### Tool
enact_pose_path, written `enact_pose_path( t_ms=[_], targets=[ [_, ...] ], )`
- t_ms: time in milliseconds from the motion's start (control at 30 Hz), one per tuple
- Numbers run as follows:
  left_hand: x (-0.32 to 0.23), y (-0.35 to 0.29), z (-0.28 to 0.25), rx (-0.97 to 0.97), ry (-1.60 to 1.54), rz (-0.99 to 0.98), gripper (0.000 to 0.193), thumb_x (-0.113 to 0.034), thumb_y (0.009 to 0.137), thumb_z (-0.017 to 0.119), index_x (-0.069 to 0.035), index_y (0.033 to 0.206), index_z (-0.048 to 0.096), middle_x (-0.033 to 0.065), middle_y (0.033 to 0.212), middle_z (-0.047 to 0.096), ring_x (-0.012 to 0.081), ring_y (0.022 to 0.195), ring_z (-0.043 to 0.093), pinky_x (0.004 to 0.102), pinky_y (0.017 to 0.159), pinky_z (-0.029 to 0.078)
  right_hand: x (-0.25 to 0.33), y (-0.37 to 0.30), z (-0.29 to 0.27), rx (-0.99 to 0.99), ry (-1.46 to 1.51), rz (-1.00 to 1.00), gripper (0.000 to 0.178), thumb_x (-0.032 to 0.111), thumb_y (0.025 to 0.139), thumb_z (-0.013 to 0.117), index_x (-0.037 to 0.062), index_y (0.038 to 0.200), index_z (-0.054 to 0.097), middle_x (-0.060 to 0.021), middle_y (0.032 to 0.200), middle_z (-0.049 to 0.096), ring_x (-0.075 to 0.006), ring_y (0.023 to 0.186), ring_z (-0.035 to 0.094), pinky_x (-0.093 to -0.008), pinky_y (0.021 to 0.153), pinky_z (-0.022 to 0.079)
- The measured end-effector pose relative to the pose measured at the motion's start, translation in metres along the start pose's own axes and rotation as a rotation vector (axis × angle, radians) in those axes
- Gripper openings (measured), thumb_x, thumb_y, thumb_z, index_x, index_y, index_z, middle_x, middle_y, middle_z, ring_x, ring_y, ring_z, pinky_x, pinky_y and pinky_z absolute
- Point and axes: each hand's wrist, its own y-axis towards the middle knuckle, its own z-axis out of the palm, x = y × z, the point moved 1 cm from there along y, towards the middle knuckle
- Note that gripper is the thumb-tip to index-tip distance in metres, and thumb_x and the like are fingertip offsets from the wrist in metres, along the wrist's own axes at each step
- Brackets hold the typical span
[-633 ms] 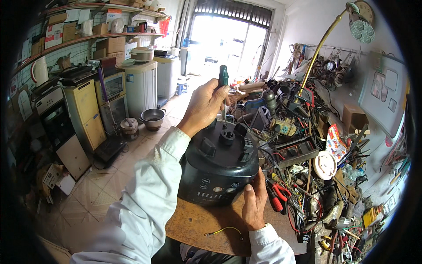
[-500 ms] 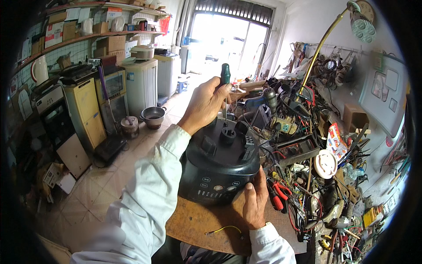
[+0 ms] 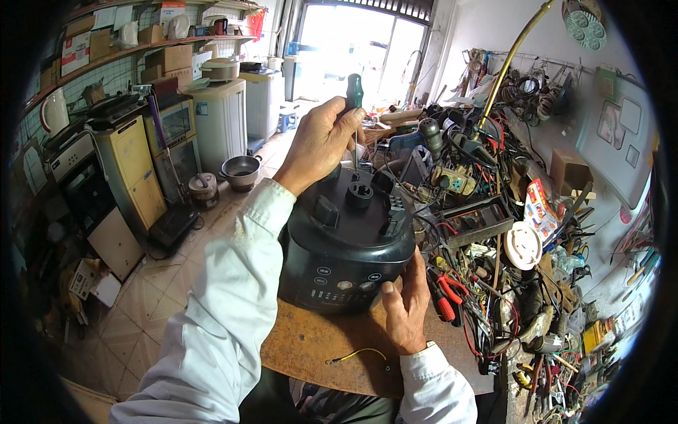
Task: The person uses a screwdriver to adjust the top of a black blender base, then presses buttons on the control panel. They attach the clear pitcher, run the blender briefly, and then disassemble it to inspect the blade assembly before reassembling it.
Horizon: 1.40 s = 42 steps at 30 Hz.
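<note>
Tiled floor (image 3: pixel 152 300): runs down the left of the frame, between the row of appliances and the bench; this is the open side. Heap of tools and cables (image 3: pixel 508 325): fills the right of the frame, crowding the bench's right side.

Bench (image 3: pixel 304 346): brown, worn top, lower centre. Near edge curves above the person's legs; a strip of top shows between that edge and the base.

Black appliance base (image 3: pixel 346 254): upright, centre of frame, near the bench's left edge. Control panel faces the person; round coupling on top. Left sleeve runs close along its left side.

Left hand (image 3: pixel 323 140): above the far part of the base, clamped on the screwdriver. Base lies below it and toward the person.

Right hand (image 3: pixel 407 307): at the base's lower right side, thumb toward the front, fingers running behind; fingertips hidden, cannot tell whether it grips. Base lies to its upper left.

Screwdriver (image 3: pixel 354 90): green handle up, near vertical, shaft down behind the coupling; tip contact unclear.

Red-handled pliers (image 3: pixel 448 288): just right of the right hand.

Yellow wire (image 3: pixel 360 351): on the bench near its front edge, left of the right wrist.
</note>
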Motion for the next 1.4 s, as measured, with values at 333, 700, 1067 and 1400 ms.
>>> enact_pose_path(
  t_ms=[333,700,1067,1400],
  targets=[
    [-0.0054,-0.0010,0.0017,-0.001,0.008,0.015,0.031,-0.031,0.108,0.054,-0.002,0.100,0.061,0.0049,0.080,0.069,0.0079,0.065,0.058,0.0251,0.058,0.046,-0.0009,0.0004,-0.0027,0.011,-0.041,-0.024,0.086,0.029,0.087,0.072,-0.0027,0.156,0.033,-0.0201,0.150,0.045,-0.0315,0.138,0.047,-0.0458,0.115,0.038],
    [-0.0052,-0.0013,0.0010,0.002,-0.003,0.011,0.034,-0.034,0.108,0.055,-0.002,0.099,0.061,0.0050,0.080,0.069,0.0087,0.065,0.060,0.0248,0.059,0.049,-0.0017,-0.0007,-0.0019,0.004,-0.039,-0.033,0.086,0.032,0.088,0.072,-0.0030,0.156,0.032,-0.0207,0.150,0.046,-0.0317,0.138,0.047,-0.0462,0.115,0.037],
    [-0.0050,-0.0008,0.0004,0.009,-0.001,-0.002,0.027,-0.027,0.108,0.055,-0.002,0.098,0.060,0.0054,0.080,0.068,0.0077,0.065,0.059,0.0241,0.058,0.048,-0.0030,-0.0005,-0.0006,0.015,-0.025,-0.028,0.084,0.028,0.087,0.071,-0.0035,0.155,0.034,-0.0200,0.149,0.046,-0.0309,0.137,0.048,-0.0450,0.115,0.037],
    [-0.0052,0.0000,0.0023,0.026,-0.045,-0.002,0.032,-0.032,0.109,0.054,-0.002,0.099,0.060,0.0049,0.080,0.068,0.0078,0.064,0.058,0.0249,0.059,0.048,-0.0005,0.0001,-0.0016,-0.001,-0.057,-0.039,0.085,0.030,0.086,0.071,-0.0035,0.155,0.033,-0.0206,0.148,0.046,-0.0319,0.137,0.048,-0.0461,0.115,0.037]
  ],
)
